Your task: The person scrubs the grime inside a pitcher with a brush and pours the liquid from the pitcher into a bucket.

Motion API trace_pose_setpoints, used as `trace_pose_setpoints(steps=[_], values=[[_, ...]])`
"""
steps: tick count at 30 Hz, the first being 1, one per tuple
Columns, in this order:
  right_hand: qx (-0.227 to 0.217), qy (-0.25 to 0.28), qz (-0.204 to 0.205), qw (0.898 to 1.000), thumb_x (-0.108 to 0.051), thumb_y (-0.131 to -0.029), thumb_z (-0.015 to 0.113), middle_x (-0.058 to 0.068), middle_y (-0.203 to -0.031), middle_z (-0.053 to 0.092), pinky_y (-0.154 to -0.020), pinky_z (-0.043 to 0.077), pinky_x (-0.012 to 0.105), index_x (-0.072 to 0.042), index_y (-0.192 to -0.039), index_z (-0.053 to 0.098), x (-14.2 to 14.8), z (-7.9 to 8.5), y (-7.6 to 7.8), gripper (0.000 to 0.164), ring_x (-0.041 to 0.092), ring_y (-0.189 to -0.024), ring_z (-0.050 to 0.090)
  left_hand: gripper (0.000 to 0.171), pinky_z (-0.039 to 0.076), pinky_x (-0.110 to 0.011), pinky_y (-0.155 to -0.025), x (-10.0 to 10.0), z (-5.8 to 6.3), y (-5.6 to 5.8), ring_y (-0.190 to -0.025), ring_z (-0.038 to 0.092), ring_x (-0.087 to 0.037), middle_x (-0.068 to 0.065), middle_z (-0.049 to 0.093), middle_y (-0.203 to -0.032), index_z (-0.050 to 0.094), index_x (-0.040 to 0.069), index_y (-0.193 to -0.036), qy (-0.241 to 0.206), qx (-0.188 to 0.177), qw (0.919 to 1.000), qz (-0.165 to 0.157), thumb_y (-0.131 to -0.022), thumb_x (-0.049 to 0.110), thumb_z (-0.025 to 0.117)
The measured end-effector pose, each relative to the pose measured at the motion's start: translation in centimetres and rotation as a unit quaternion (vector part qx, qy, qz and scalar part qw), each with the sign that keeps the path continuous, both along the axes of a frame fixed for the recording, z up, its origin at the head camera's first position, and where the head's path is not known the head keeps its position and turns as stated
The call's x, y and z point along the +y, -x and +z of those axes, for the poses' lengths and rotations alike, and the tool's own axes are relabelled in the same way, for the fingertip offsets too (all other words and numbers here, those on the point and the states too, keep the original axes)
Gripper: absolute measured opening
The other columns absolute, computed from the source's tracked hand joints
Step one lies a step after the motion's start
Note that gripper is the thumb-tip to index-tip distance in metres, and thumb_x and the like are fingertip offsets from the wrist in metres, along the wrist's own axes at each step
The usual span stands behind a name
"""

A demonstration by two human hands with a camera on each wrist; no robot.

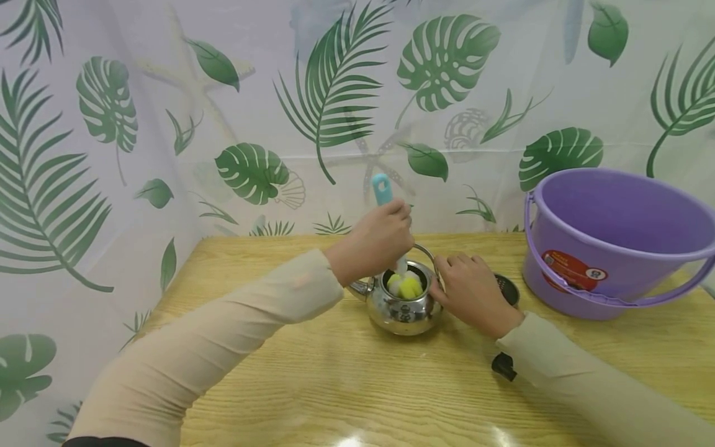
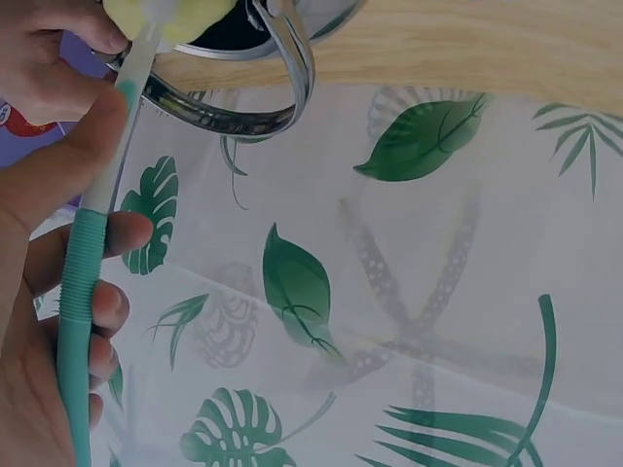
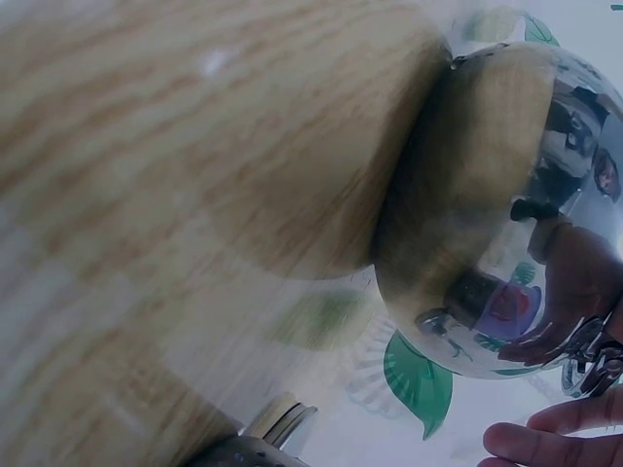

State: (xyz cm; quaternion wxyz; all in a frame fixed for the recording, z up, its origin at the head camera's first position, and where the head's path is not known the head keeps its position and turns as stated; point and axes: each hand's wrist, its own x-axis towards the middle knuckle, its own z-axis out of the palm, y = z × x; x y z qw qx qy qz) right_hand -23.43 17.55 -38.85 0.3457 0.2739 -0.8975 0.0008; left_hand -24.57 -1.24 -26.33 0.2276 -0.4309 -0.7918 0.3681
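Note:
A shiny steel teapot with a raised hoop handle stands on the wooden table, its top uncovered. My left hand grips a sponge brush by its blue-green handle, which points upward. The brush's yellow and white sponge head sits within the teapot's mouth. On the teapot's right side, my right hand holds it where the hoop handle joins the rim; the thumb lies near the mouth. Reflections cover the teapot's round wall in the right wrist view.
A large purple bucket with a red label stands at the right. Partly hidden behind my right hand is a dark round piece with holes. A small black object shows beside the right sleeve. Leaf-printed curtain backs the table.

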Motion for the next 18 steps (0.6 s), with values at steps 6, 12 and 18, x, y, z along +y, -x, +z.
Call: trace_pose_setpoints(steps=[6, 12, 18], values=[[-0.006, -0.001, -0.005, 1.0, -0.016, -0.079, 0.059, 0.008, -0.06, 0.054, -0.05, 0.04, 0.037, -0.003, -0.08, 0.055, 0.01, 0.0, 0.02, 0.014, 0.023, -0.054, 0.053, 0.01, 0.032, -0.027, -0.086, 0.07, 0.21, -0.08, -0.087, 0.055, -0.012, 0.005, 0.071, -0.089, 0.07, 0.023, -0.083, 0.019, 0.025, 0.9992, -0.024, -0.085, 0.025, 0.061], [-0.004, -0.002, -0.006, 1.0, -0.017, -0.079, 0.059, 0.008, -0.06, 0.054, -0.05, 0.04, 0.036, -0.004, -0.08, 0.055, 0.03, -0.08, 0.08, 0.014, 0.023, -0.054, 0.053, 0.018, 0.031, -0.027, -0.084, 0.2, 0.09, -0.13, -0.084, 0.053, -0.011, 0.006, 0.072, -0.088, 0.07, 0.023, -0.082, 0.031, 0.047, 0.9981, -0.025, -0.088, 0.013, 0.056], [-0.001, 0.001, 0.0, 1.0, -0.016, -0.079, 0.059, 0.008, -0.059, 0.054, -0.049, 0.038, 0.035, -0.004, -0.08, 0.055, 0.04, -0.07, 0.17, 0.013, 0.023, -0.053, 0.052, 0.019, 0.031, -0.027, -0.085, 0.51, -0.18, 0.0, -0.083, 0.052, -0.01, 0.007, 0.072, -0.089, 0.071, 0.022, -0.087, 0.032, 0.065, 0.9973, -0.003, -0.088, 0.011, 0.056]])
